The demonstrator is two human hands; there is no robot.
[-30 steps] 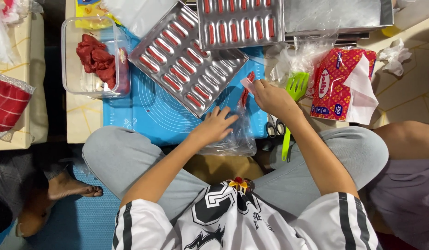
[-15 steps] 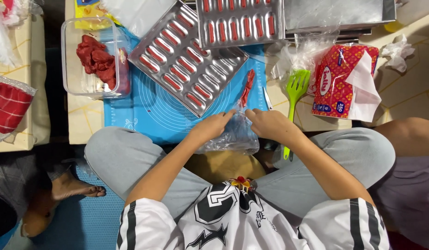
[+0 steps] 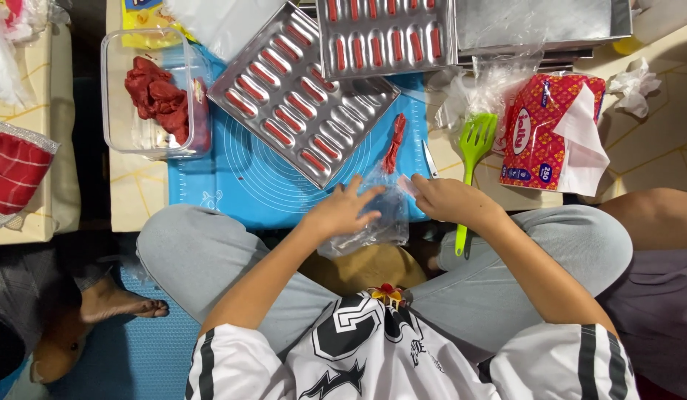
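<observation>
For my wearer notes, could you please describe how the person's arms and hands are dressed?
Both arms are bare from the short sleeves down. The left hand and right hand wear no gloves, and no rings or watch show. The sleeves are white with black stripes at the hem.

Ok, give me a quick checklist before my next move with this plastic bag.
1. Left hand on the plastic bag: ok.
2. Right hand at the bag's edge: ok.
3. Bag open: cannot tell.
4. Red strip on the blue mat, apart from both hands: ok.
5. Mould tray only partly filled: not ok.
6. Green spatula beside the right hand: ok.
</observation>
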